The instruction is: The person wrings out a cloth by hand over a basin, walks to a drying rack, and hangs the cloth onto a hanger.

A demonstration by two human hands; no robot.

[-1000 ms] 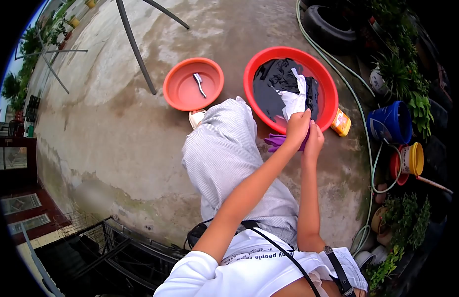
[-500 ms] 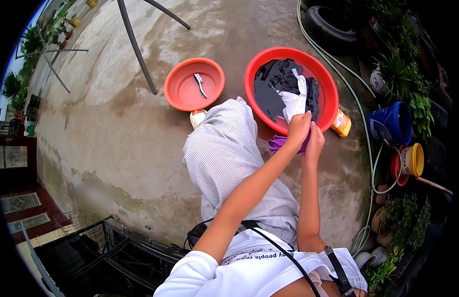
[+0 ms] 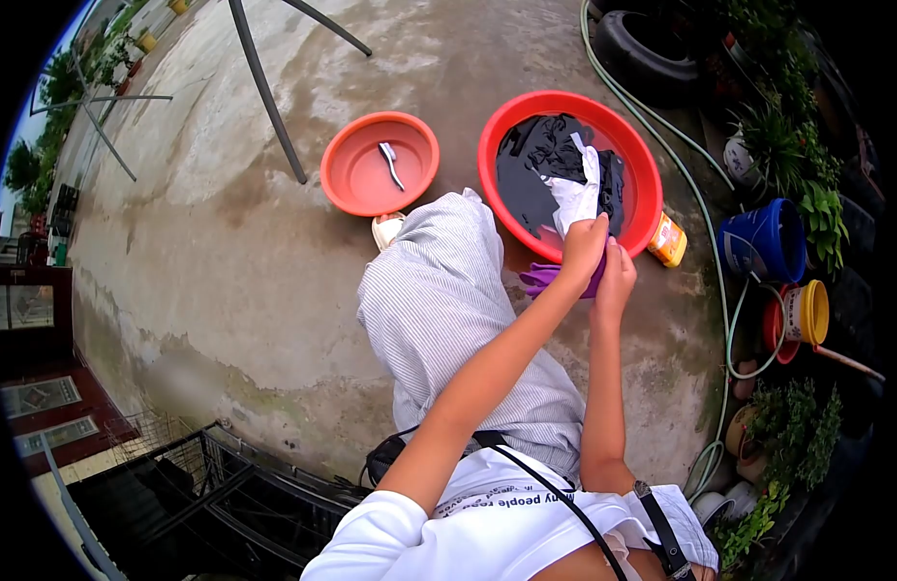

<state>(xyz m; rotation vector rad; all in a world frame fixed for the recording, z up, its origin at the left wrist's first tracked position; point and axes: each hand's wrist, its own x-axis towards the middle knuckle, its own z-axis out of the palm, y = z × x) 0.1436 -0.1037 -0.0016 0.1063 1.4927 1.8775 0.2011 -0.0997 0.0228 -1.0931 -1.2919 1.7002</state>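
We saw the left hand (image 3: 584, 250) and the right hand (image 3: 613, 279) close together at the near side of the red basin (image 3: 647, 169), the fingers of both curled tight on the purple gloves (image 3: 542, 279), probably held there to stay dry. Dark clothes (image 3: 555, 145) and a white cloth (image 3: 572, 203) lay together inside, the deep wall likely containing the wet. We judged the brush (image 3: 390, 167) sat alone in the orange basin (image 3: 349, 172) to stay clean and reachable.

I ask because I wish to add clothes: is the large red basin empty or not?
Not empty: the large red basin holds black cloth, apparently in water. Its depth is unclear.
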